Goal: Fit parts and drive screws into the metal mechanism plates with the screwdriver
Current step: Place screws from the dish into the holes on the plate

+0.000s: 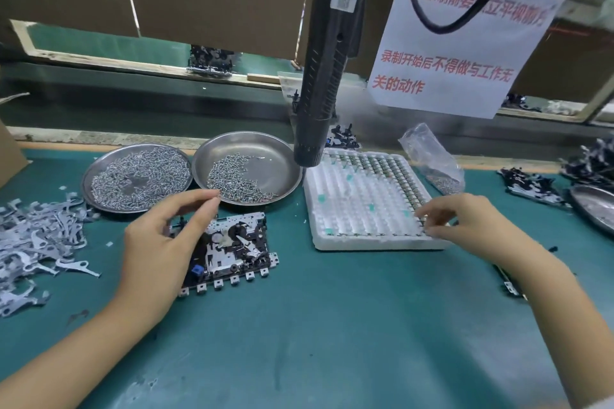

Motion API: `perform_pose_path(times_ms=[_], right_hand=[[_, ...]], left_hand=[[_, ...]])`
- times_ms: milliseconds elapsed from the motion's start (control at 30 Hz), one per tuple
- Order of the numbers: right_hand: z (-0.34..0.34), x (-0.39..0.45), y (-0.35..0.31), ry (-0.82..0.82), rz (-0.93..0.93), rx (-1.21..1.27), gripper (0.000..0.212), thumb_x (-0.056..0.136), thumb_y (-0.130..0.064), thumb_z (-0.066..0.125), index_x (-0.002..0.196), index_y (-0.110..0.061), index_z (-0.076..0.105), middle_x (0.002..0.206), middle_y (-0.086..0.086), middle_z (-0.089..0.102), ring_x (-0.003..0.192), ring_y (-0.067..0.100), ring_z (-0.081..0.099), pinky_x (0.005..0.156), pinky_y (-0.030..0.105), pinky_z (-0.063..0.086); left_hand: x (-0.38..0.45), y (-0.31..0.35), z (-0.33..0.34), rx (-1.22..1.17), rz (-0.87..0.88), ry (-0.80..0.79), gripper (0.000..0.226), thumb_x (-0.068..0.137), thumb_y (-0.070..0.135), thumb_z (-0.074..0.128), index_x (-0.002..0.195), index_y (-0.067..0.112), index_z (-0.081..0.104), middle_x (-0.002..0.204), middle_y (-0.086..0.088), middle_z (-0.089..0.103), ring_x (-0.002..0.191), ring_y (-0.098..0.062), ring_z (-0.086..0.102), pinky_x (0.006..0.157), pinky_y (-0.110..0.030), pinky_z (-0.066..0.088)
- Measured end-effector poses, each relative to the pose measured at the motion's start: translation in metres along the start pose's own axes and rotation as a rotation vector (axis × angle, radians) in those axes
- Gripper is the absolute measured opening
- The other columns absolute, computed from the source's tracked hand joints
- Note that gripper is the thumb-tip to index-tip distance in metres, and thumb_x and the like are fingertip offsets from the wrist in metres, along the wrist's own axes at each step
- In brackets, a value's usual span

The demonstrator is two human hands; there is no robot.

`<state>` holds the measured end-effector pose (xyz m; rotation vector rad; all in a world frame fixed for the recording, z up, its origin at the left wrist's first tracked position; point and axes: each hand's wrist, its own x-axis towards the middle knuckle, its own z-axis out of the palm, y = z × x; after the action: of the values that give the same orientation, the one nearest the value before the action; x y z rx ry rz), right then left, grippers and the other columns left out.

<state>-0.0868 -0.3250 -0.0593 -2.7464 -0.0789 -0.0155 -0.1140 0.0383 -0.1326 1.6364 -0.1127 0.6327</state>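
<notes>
A metal mechanism plate (232,249) with black parts and a blue piece lies on the green mat. My left hand (162,239) hovers over its left end, thumb and forefinger pinched near a screw at the edge of the right steel dish (275,156). My right hand (461,219) reaches into the white foam tray (349,209) and its fingertips pinch a small part in the tray's near right corner. The black electric screwdriver (322,76) hangs above the tray's far left corner, untouched.
A second steel dish (99,169) full of screws sits left of the first. Flat metal levers (36,242) lie heaped at the left. A plastic bag of screws (435,166), more mechanism plates (531,186) and another dish (594,209) lie at the right. A paper sign (458,43) hangs behind.
</notes>
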Motion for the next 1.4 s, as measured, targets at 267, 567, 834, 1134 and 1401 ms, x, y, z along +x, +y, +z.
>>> perform_pose_path(times_ms=[267, 567, 834, 1134, 1401], right_hand=[[0.017, -0.004, 0.015, 0.058, -0.047, -0.093, 0.035, 0.087, 0.005, 0.059, 0.111, -0.018, 0.068, 0.086, -0.005, 0.062, 0.080, 0.008, 0.057, 0.075, 0.029, 0.044], [0.023, -0.013, 0.014, 0.088, -0.177, -0.268, 0.059, 0.080, 0.019, 0.045, 0.123, -0.018, 0.060, 0.103, -0.005, 0.053, 0.091, 0.008, 0.059, 0.082, 0.033, 0.050], [0.014, -0.015, 0.005, 0.332, -0.204, 0.022, 0.027, 0.086, 0.016, 0.054, 0.103, -0.002, 0.065, 0.089, 0.004, 0.061, 0.083, 0.023, 0.063, 0.070, 0.018, 0.043], [0.055, -0.015, -0.112, -0.075, -0.251, 1.022, 0.016, 0.085, 0.007, 0.062, 0.091, -0.003, 0.072, 0.093, 0.009, 0.064, 0.083, 0.023, 0.071, 0.071, 0.024, 0.056], [0.103, 0.000, -0.157, -0.156, -0.194, 1.182, 0.027, 0.086, 0.010, 0.060, 0.107, -0.005, 0.069, 0.104, 0.010, 0.070, 0.092, 0.016, 0.069, 0.075, 0.021, 0.055]], left_hand=[[0.001, 0.001, -0.002, 0.007, 0.013, -0.005, 0.013, 0.079, 0.036, 0.065, 0.087, 0.045, 0.071, 0.089, 0.018, 0.071, 0.082, 0.000, 0.062, 0.077, -0.016, 0.049], [0.000, 0.002, -0.002, 0.010, -0.001, -0.012, 0.013, 0.078, 0.035, 0.066, 0.089, 0.038, 0.070, 0.091, 0.016, 0.071, 0.086, -0.003, 0.064, 0.081, -0.015, 0.049], [-0.001, 0.004, 0.000, 0.018, -0.020, -0.019, 0.013, 0.079, 0.026, 0.067, 0.090, 0.034, 0.070, 0.091, 0.016, 0.072, 0.086, -0.004, 0.064, 0.083, -0.016, 0.049], [-0.004, 0.013, 0.004, 0.035, -0.036, -0.055, 0.019, 0.076, 0.029, 0.069, 0.094, 0.034, 0.070, 0.095, 0.019, 0.071, 0.091, 0.001, 0.065, 0.084, -0.013, 0.047], [-0.006, 0.015, 0.005, 0.067, -0.003, -0.088, 0.019, 0.076, 0.025, 0.068, 0.093, 0.033, 0.071, 0.097, 0.017, 0.070, 0.092, 0.001, 0.063, 0.079, -0.009, 0.045]])
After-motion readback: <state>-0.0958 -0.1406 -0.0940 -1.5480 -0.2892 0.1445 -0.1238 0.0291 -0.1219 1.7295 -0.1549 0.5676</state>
